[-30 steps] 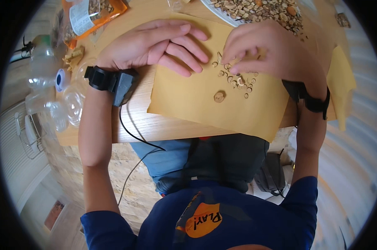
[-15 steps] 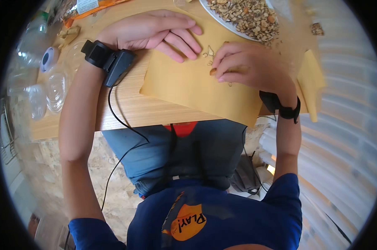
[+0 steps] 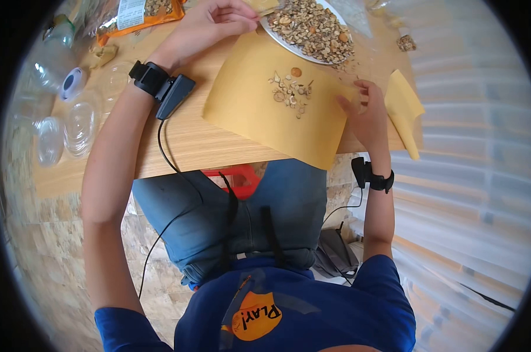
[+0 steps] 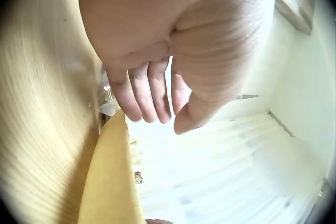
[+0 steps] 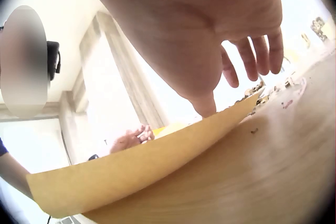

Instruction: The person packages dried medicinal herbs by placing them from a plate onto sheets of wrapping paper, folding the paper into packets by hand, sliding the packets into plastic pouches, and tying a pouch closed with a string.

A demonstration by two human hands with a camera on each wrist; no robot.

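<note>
Small ring-like pieces [image 3: 292,94] and a round brown piece [image 3: 296,72] lie on a sheet of yellow-brown paper [image 3: 248,111]. My left hand [image 3: 209,26] is by the sheet's far left corner, fingers loosely bent and nothing visible between them; in the left wrist view the hand [image 4: 173,40] hangs over the paper's edge [image 4: 107,176]. Beside the right edge is my right hand [image 3: 368,120], fingers spread and bent. From the right wrist, that hand's [image 5: 210,40] thumb meets the raised edge of the paper [image 5: 142,166], while its fingers hang free.
A white plate heaped with dried mixed pieces [image 3: 312,32] stands at the far side. At left are an orange-edged bag [image 3: 139,14], clear plastic containers [image 3: 80,123] and a tape roll [image 3: 73,83]. Another folded paper [image 3: 401,111] lies at the right table edge.
My right hand has let go of the round brown piece, now on the paper, and moved to the sheet's right edge. My left hand has moved to its far corner.
</note>
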